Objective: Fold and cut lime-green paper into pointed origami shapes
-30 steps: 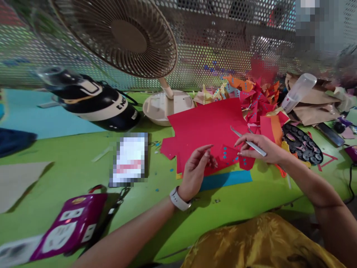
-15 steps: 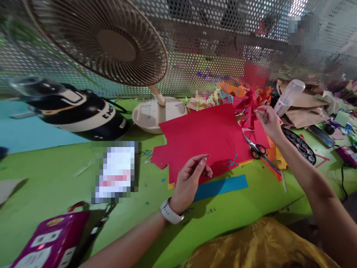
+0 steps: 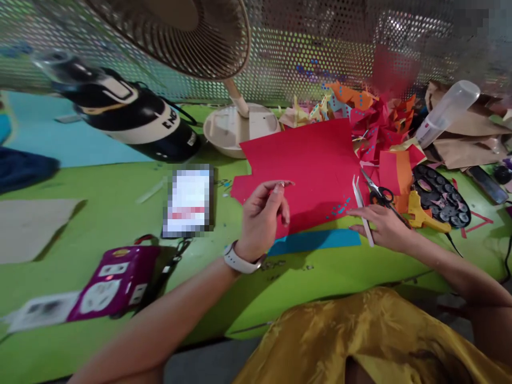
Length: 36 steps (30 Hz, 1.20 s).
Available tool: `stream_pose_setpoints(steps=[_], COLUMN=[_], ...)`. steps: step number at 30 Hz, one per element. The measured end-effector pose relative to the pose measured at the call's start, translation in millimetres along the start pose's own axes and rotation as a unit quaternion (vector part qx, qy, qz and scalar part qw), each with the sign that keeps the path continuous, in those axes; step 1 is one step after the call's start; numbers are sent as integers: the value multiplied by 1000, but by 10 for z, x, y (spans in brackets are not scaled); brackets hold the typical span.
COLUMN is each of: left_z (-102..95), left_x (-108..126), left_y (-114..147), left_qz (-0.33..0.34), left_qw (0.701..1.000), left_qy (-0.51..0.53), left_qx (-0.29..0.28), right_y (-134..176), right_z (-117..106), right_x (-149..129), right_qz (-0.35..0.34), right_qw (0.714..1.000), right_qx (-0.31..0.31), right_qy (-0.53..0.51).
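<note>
My left hand (image 3: 262,213), with a white watch at its wrist, hovers over the large red paper sheet (image 3: 308,154). Its thumb and forefinger are pinched together; whatever may be between them is too small to make out. My right hand (image 3: 384,228) is low by the sheet's right corner, its fingers around silvery tweezers (image 3: 358,197) whose tips point away from me. Small blue dots (image 3: 339,208) are scattered on the red sheet near the tweezers. A blue paper strip (image 3: 320,241) lies along the sheet's near edge. Black-handled scissors (image 3: 382,196) rest just beyond my right hand.
A yellow glue gun (image 3: 424,216) and a black round-welled palette (image 3: 442,197) lie at right. Paper scraps (image 3: 376,120) and a clear bottle (image 3: 448,114) are behind. A fan (image 3: 220,128), black flask (image 3: 140,125), phone (image 3: 188,200) and purple power strip (image 3: 116,280) are leftward.
My right hand has come down and nearer from above the scraps, bringing the tweezers to the sheet's right corner. My left hand keeps its pinch. The view has tilted downward.
</note>
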<state>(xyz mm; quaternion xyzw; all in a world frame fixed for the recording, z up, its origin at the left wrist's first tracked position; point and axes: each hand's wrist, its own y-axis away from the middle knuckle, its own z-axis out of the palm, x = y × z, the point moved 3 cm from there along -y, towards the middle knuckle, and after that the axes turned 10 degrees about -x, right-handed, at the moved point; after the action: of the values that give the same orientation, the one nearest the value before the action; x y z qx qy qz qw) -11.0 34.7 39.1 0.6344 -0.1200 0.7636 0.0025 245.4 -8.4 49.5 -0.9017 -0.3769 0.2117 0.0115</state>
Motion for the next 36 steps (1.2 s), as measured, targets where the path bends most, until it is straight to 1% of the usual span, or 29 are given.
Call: stream_pose_setpoints(steps=[2,3,4,6,7,9,11,13,15,18,21,24,28,31,32,34,36], left_z=[-71,-105,-132,-161,-162,-146,-111,-71,-44,-43,-62,-85,-133,-161,-161,-146,-127], left_x=[46,65,79,72,47,-41,-144,-227,-280,-324,-360,-397,-433,-408,-382,-315,-259], left_y=[-45,-70,-95,-131,-136,-108,-31,66,141,160,78,-65,-246,-299,-295,-255,-197], left_qz=[29,44,56,61,51,9,-33,-47,-35,-12,-2,8,5,-6,2,39,82], left_qw=[998,995,988,961,938,882,821,764,722,685,664,657,674,694,702,713,713], left_qy=[-55,-93,-142,-262,-323,-425,-490,-538,-581,-638,-676,-690,-668,-645,-639,-633,-635], left_qx=[14,10,-5,-68,-111,-204,-291,-354,-375,-351,-320,-304,-316,-321,-315,-299,-285], right_y=[7,5,-1,-19,-28,-43,-43,-28,-4,17,6,-4,40,95,110,131,140], right_z=[27,33,38,44,45,44,48,60,80,122,158,167,159,156,155,150,147], right_x=[-26,-20,-4,43,65,94,98,83,55,0,-51,-69,-77,-66,-57,-36,-18], right_qz=[-15,-12,-4,17,25,33,32,26,17,-6,-33,-34,-43,-46,-44,-40,-43], right_qw=[999,999,998,997,996,995,995,995,994,993,992,992,992,991,991,990,989], right_qx=[-8,-11,-17,-31,-36,-39,-40,-44,-50,-62,-69,-68,-70,-75,-78,-78,-70], right_qy=[29,43,55,72,76,80,82,86,91,98,101,101,95,99,103,112,124])
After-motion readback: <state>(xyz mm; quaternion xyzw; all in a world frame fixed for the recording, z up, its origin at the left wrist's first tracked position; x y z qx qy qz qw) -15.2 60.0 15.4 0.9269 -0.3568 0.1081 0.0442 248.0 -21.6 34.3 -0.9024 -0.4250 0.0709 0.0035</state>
